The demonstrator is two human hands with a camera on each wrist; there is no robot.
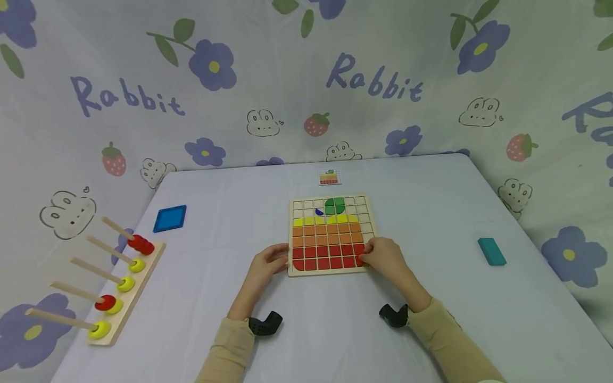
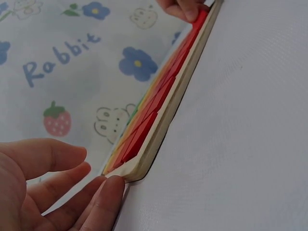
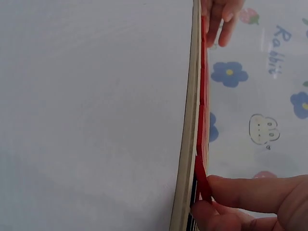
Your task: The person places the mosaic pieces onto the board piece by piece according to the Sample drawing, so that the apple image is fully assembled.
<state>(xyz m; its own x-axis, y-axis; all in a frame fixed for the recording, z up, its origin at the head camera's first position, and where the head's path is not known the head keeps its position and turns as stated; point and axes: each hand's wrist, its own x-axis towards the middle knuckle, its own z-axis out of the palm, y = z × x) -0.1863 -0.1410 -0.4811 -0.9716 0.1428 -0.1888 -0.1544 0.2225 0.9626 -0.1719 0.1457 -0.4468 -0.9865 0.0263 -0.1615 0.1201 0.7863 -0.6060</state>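
A square wooden mosaic board point(image 1: 361, 209) lies in the middle of the table, with rows of red, orange and yellow tiles, a green leaf shape and a small blue piece. At its lower right corner, the thumb and fingers of my right hand point(image 1: 387, 258) pinch a red tile point(image 3: 204, 185), which stands tilted at its slot in the right wrist view. My left hand point(image 1: 265, 264) is at the board's left edge. In the left wrist view its loosely bent fingers point(image 2: 113, 195) touch the near left corner, the thumb apart from it.
A small pattern card point(image 1: 330, 177) lies beyond the board. To the left are a blue tray point(image 1: 170, 218) and a bead rack point(image 1: 139, 292) with upright pegs and red and yellow rings. A teal block point(image 1: 491, 251) lies on the right.
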